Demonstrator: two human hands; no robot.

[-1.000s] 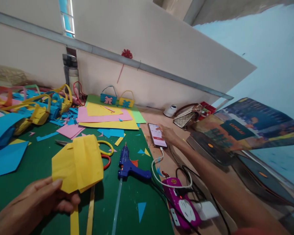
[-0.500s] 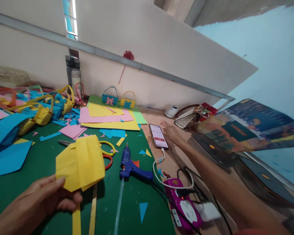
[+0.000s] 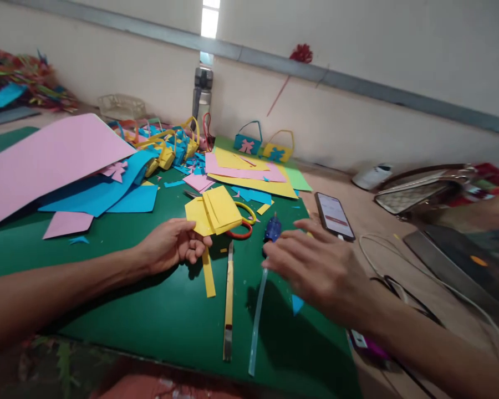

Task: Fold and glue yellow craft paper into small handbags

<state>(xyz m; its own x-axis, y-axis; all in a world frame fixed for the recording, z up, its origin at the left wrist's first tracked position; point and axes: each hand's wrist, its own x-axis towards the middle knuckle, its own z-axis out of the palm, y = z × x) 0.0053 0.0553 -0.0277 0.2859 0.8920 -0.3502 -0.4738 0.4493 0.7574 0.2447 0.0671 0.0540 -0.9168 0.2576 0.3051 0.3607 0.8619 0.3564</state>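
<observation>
My left hand (image 3: 178, 244) grips a folded yellow paper bag (image 3: 222, 208) by its lower left edge, thumb on top. A yellow paper strip (image 3: 208, 274) hangs below it. Over the blue glue gun (image 3: 273, 228), my right hand (image 3: 320, 269) hovers with fingers spread and nothing in them; it hides the gun's handle. A clear glue stick (image 3: 255, 338) sticks out of the gun toward me. Scissors (image 3: 249, 213) with red and yellow handles lie partly under the paper bag. Between the hands lies a slim tool (image 3: 228, 299) with a yellow body and metallic ends.
Pink sheets (image 3: 62, 152) and blue sheets (image 3: 133, 199) lie at left on the green table (image 3: 149, 321). Finished small yellow bags (image 3: 166, 158) sit behind. A phone (image 3: 335, 215), cable (image 3: 416, 257) and purple power strip (image 3: 372, 349) are at right.
My right hand has come back from beside the phone to above the glue gun. The view has turned left. My left hand still holds the yellow paper bag.
</observation>
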